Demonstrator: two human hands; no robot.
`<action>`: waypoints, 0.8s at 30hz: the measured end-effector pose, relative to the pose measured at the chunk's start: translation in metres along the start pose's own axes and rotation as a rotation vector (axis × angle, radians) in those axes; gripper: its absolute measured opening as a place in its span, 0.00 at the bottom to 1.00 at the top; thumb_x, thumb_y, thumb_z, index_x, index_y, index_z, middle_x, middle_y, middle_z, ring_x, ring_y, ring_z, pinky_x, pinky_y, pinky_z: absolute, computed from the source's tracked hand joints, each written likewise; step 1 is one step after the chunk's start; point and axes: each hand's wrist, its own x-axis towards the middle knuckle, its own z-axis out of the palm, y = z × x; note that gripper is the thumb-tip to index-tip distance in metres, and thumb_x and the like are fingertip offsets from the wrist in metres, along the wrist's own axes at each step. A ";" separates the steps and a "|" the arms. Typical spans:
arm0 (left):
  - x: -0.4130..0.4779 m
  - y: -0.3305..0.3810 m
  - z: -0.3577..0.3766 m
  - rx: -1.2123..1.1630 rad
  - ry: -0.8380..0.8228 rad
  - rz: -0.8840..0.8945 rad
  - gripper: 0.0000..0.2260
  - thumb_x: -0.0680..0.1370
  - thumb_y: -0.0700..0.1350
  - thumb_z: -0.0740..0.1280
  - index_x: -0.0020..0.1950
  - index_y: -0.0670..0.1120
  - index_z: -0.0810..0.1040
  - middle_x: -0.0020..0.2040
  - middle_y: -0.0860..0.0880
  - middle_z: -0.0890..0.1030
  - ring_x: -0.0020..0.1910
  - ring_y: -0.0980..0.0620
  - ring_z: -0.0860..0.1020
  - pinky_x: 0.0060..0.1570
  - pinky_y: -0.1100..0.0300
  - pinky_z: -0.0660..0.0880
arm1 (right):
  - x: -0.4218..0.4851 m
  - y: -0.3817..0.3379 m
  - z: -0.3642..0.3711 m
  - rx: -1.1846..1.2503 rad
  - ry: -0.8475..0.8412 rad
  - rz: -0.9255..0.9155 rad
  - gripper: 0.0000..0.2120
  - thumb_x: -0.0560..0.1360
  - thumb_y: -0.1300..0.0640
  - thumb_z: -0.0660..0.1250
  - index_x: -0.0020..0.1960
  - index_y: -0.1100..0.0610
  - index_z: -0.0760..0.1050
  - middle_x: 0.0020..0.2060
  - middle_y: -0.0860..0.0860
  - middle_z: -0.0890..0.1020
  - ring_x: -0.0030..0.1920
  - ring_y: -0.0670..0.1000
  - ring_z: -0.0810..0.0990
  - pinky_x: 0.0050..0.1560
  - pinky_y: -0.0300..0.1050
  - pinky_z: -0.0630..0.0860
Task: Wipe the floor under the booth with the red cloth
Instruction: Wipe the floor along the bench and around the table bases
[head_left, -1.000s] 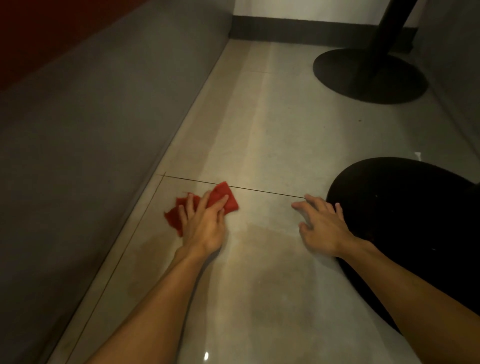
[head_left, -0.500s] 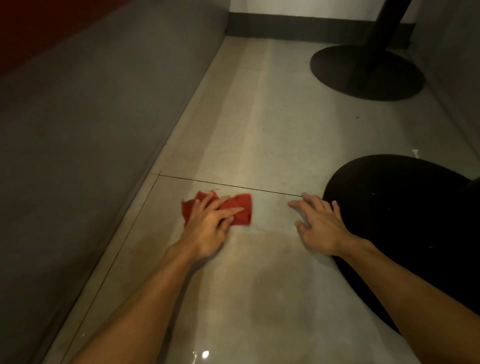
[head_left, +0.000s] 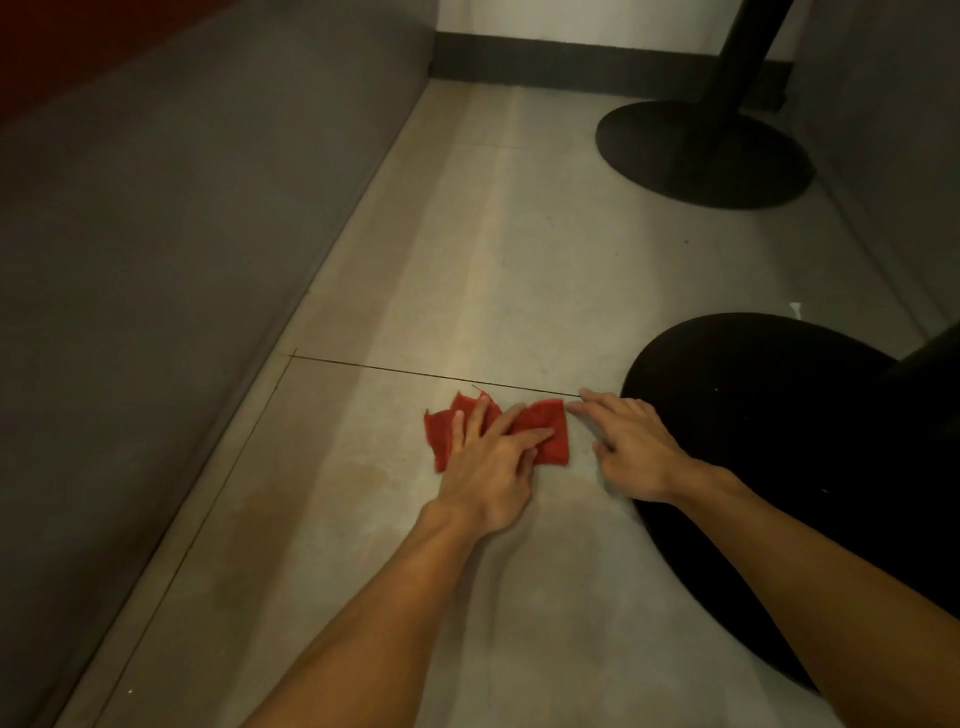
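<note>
low between the booth's grey base panel (head_left: 182, 260) and the near black table foot (head_left: 779, 441), my left hand (head_left: 488, 457) lay flat, fingers spread, over the red cloth (head_left: 551, 434). it pressed the cloth to the floor (head_left: 519, 260) just short of the grout line (head_left: 415, 371), so that the whole palm could drive the wipe. my right hand (head_left: 634, 447), fingers straight and splayed, rested on bare tile just beside the cloth's right edge; i judged it a brace for my lean.

Left hand (head_left: 485, 467) flat on red cloth (head_left: 548, 436)
</note>
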 end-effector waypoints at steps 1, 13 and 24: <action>-0.005 -0.002 0.000 0.008 -0.010 0.029 0.18 0.82 0.50 0.55 0.70 0.63 0.67 0.77 0.55 0.58 0.77 0.44 0.47 0.74 0.45 0.40 | -0.001 0.001 0.000 0.000 0.004 -0.008 0.30 0.78 0.61 0.60 0.77 0.47 0.57 0.78 0.49 0.55 0.76 0.51 0.54 0.77 0.52 0.45; 0.012 0.011 0.008 0.021 0.027 -0.123 0.19 0.82 0.51 0.53 0.73 0.62 0.62 0.78 0.51 0.54 0.77 0.41 0.45 0.73 0.40 0.38 | -0.031 0.022 0.001 0.080 0.158 0.196 0.25 0.83 0.55 0.56 0.78 0.51 0.55 0.79 0.48 0.53 0.78 0.50 0.48 0.76 0.50 0.47; 0.003 0.017 0.016 0.057 -0.110 0.222 0.17 0.83 0.52 0.53 0.71 0.65 0.64 0.78 0.55 0.54 0.77 0.46 0.43 0.74 0.44 0.37 | -0.033 0.032 0.011 0.005 0.149 0.170 0.26 0.82 0.58 0.53 0.79 0.51 0.52 0.79 0.49 0.51 0.79 0.51 0.44 0.77 0.54 0.43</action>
